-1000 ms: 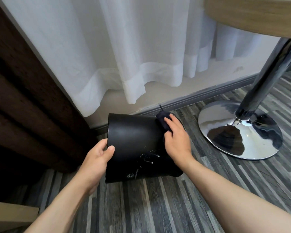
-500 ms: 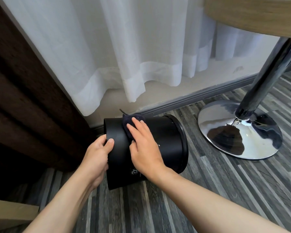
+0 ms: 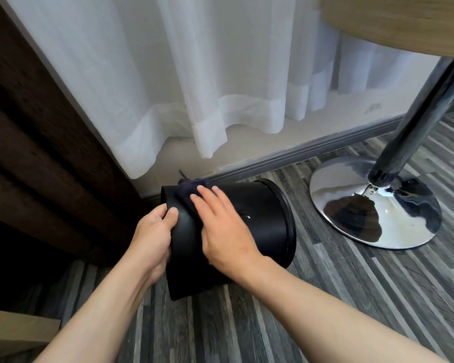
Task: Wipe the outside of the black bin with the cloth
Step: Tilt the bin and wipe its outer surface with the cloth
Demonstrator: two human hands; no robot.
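Bin (image 3: pixel 260 218) lies on its side on the grey plank floor (image 3: pixel 351 297), close to the skirting under the white curtain (image 3: pixel 194 87). The rimmed end points right, toward the chrome table base (image 3: pixel 372 203); the plain end faces left.

Left hand (image 3: pixel 152 231) grips the bin's left edge: thumb curled over onto the outer wall, fingers out of sight behind the end. Closed on the bin, steadying it.

Right hand (image 3: pixel 220 226) lies flat, fingers spread, on the upper wall. Under its fingertips sits the cloth (image 3: pixel 192 188), dark and bunched, near the left end of the bin with a loose thread sticking up. The palm presses the cloth rather than pinching it; whether any finger hooks a fold cannot be told.

Step in hand, by the look of it: wiping the upper side wall, mid-stroke, at the left end of the run.

A pale speck or two shows on the wall to the right of the hand, near the rim.

Next move likely calls for a firm sweep back toward the rim, cloth kept flat under the fingers. After that the left hand would need to roll the bin, since the underside and far side lie against the floor or out of view.
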